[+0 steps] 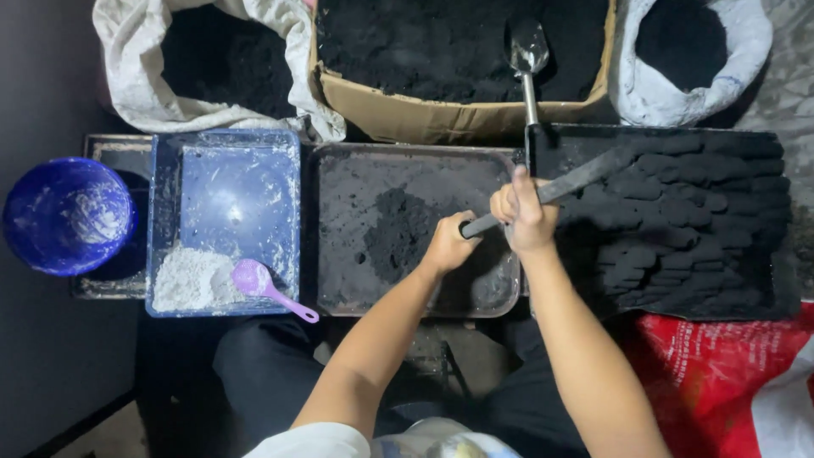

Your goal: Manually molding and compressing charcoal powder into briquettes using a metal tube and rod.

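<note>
Nearest the camera, both forearms reach out from the person's lap over a row of trays. The left hand (pixel 447 243) is closed in a fist around the lower end of a dark metal tube (pixel 543 193) — a press-like tool that slants up and to the right — while the right hand (pixel 523 212) grips the same tube a little higher, fingers wrapped tight. The tube's lower end sits over the grey metal tray (pixel 339 297), which is dusted black and carries only 1 small heap of black powder (pixel 398 229) near its middle, so little loose mix is left there.

To the right, a black board (pixel 763 288) is already well covered with rows of dark pressed pieces (pixel 678 212), lying touching one another; a strip along its near and right edge looks bare, so there seems to be room for more. By that showing the work is well along, though not finished.

To the left, a blue tray (pixel 237 195) holds a pile of white powder (pixel 191 278) with a purple scoop (pixel 263 282) resting on it, and a blue bowl (pixel 66 216) stands just beside it.

Farthest off, a cardboard box (pixel 407 114) full of black powder has a metal scoop (pixel 527 51) stuck in it — flanked by 2 white sacks, one at the left (pixel 127 76) and one at the right (pixel 746 51), both still holding dark material.
</note>
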